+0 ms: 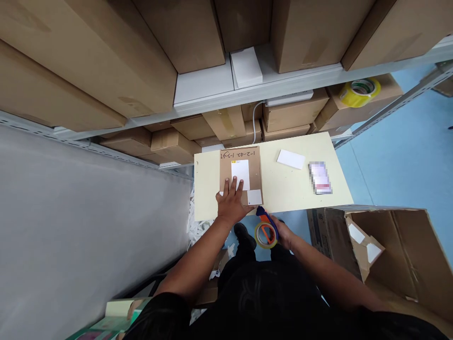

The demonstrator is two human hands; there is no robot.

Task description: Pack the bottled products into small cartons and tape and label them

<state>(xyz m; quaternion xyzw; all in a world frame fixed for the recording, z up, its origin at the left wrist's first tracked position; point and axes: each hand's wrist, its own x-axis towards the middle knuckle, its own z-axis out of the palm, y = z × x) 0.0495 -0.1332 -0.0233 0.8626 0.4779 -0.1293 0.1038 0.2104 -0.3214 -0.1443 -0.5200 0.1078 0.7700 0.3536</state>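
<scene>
Pins carton [255, 172] under splayed, empty left hand [231, 203], apparently to steady it, and grips tape dispenser [264, 217] in curled right hand [283, 233], head near carton corner right of left hand.

The left hand [230, 204] lies palm down, fingers [232, 187] spread, the left forearm [200, 252] reaching forward and inward. The right hand [282, 232], nearer the torso [256, 295], curls in a grip.

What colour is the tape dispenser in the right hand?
The tape dispenser is orange and blue, best seen in the head view.
</scene>
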